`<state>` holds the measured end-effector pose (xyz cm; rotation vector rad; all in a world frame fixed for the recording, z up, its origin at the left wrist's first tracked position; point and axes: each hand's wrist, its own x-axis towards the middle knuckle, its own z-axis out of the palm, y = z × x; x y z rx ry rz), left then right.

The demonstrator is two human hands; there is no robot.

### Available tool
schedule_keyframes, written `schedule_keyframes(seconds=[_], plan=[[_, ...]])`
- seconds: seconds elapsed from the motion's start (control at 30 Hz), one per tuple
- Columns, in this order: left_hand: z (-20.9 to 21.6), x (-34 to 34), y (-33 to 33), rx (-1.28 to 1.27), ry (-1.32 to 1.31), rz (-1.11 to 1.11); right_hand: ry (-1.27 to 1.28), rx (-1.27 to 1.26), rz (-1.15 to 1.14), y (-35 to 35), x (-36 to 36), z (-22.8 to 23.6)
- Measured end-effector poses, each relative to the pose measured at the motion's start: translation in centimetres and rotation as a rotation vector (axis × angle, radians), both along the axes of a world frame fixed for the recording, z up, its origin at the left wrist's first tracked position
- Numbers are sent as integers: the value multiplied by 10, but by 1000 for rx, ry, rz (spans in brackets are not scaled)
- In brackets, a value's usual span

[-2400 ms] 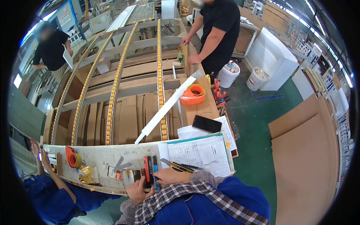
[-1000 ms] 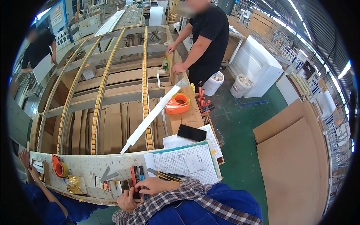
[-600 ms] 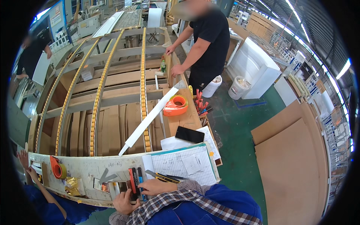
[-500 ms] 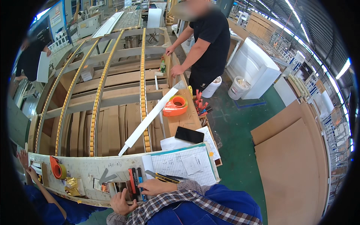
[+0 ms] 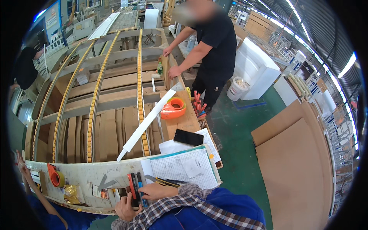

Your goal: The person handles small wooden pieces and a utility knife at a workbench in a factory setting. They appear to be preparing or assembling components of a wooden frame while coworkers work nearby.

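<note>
On the near edge of the worktop (image 5: pixel 103 171), my left hand (image 5: pixel 125 208) has its thumb and index finger apart, at the lower end of a red marker (image 5: pixel 132 184). A dark piece lies between thumb and finger. My right hand (image 5: pixel 154 191) bends its fingers over a blue marker (image 5: pixel 140 180) beside the red one; its fingertips are partly hidden. Just right of the markers are a cutter knife (image 5: pixel 164 181) and pens, partly on a filled-in form sheet (image 5: pixel 180 167) on a clipboard. A grey angled metal piece (image 5: pixel 105 183) lies to the left.
A roller frame (image 5: pixel 92 122) spans ahead, with a white strip (image 5: pixel 145 126) across it. An orange tape dispenser (image 5: pixel 173 109) and a phone (image 5: pixel 188 137) lie right. A co-worker in black (image 5: pixel 216 46) leans on the frame; another's arms (image 5: pixel 38 188) reach in at left. Brown boards (image 5: pixel 295 165) stand right.
The whole view has shifted slightly. At far left, a co-worker has turned, and the white panel there now shows edge-on. My hands stay at the markers with little visible movement.
</note>
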<state>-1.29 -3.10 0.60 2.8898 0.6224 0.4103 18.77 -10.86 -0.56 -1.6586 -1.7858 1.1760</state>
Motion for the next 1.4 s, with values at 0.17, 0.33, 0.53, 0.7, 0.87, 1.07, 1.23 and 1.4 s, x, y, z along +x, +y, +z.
schedule_keyframes(seconds=[0.17, 0.33, 0.53, 0.7, 0.87, 1.07, 1.23, 1.4], plan=[[-4, -2, -3, 17, -10, 22, 6, -11, 8, 3, 3, 6], [-1, 2, -2, 28, -36, 25, 517, 205, -141, 6, 3, 47], [0, 0, -2, 46, -21, 19, 198, 243, -164, 3, -2, 7], [-6, -5, -1, 70, 21, 28, 189, 131, -19, 7, -5, 5], [-3, 0, -1, 63, -59, 13, 179, 79, -18, 6, -12, -3], [-7, -2, -1, 66, -88, 13, 230, -76, 106, 7, -32, 0], [-8, -5, -3, 80, -98, 23, 300, -70, 104, 9, -41, -15], [-6, -3, -2, 55, -118, 0, 315, -126, 94, 9, -41, -17]])
